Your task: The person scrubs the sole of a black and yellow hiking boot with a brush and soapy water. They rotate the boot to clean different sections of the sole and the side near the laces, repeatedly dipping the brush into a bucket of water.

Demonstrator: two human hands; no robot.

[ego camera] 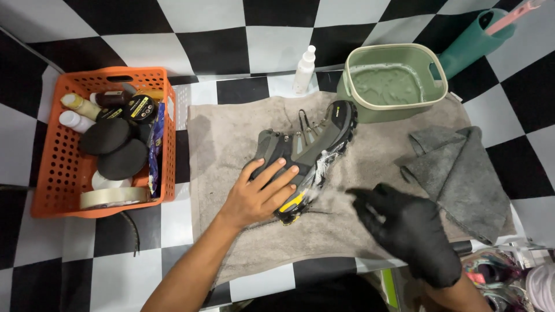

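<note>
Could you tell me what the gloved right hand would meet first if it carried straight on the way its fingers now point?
The right hand points up-left, so it would probably first meet the foamy side of the shoe that the left hand presses onto the grey towel. Its height above the towel is unclear.

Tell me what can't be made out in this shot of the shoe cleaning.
- Right hand, head view: motion blur and the black glove hide whether its fingers hold anything.
- Shoe: the left hand covers its heel end, and foam masks part of the sole.
- Basket: stacked pads and bottles hide what lies underneath.
- Teal object: cut off by the top edge.
- Bottom right corner: items cut off by the frame, too cluttered to identify.
</note>
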